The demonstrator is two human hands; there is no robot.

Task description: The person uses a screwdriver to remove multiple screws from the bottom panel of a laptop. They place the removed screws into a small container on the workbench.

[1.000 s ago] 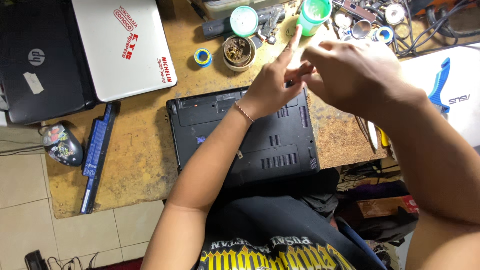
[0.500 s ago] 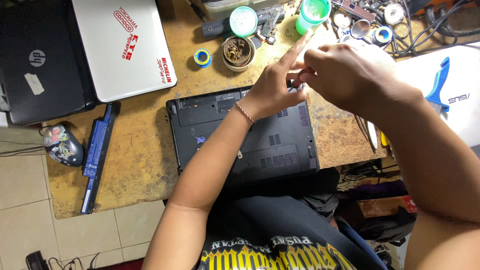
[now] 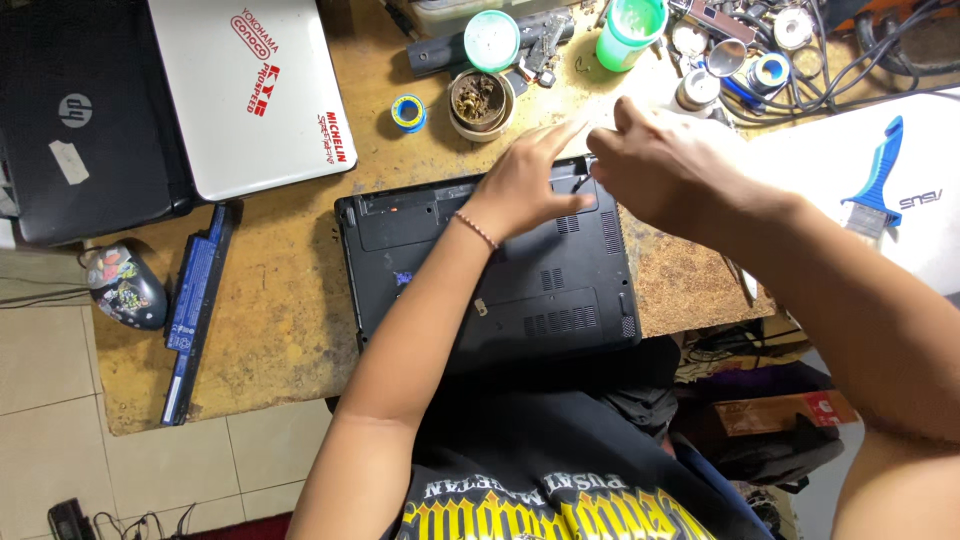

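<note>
A black laptop [image 3: 520, 290] lies bottom-up on the worn wooden bench [image 3: 280, 330] in front of me. My left hand [image 3: 530, 180] rests on its far edge with the fingers stretched out flat toward the right. My right hand [image 3: 670, 170] hovers just right of it, over the laptop's far right corner. Its fingers are curled around a thin dark tool [image 3: 579, 184] whose tip shows between the two hands. The rest of the tool is hidden by the hand.
A white laptop [image 3: 250, 90] and a black laptop [image 3: 80, 120] lie closed at far left, with a long battery [image 3: 195, 310] and a mouse [image 3: 125, 285] near the left edge. A small bowl of parts [image 3: 478, 100], a tape roll [image 3: 407, 112], a green cup [image 3: 630, 25] and a blue brush [image 3: 880, 170] are nearby.
Both hands have come down from near the green cup to the laptop's far right corner. The left hand's fingers have flattened onto the case.
</note>
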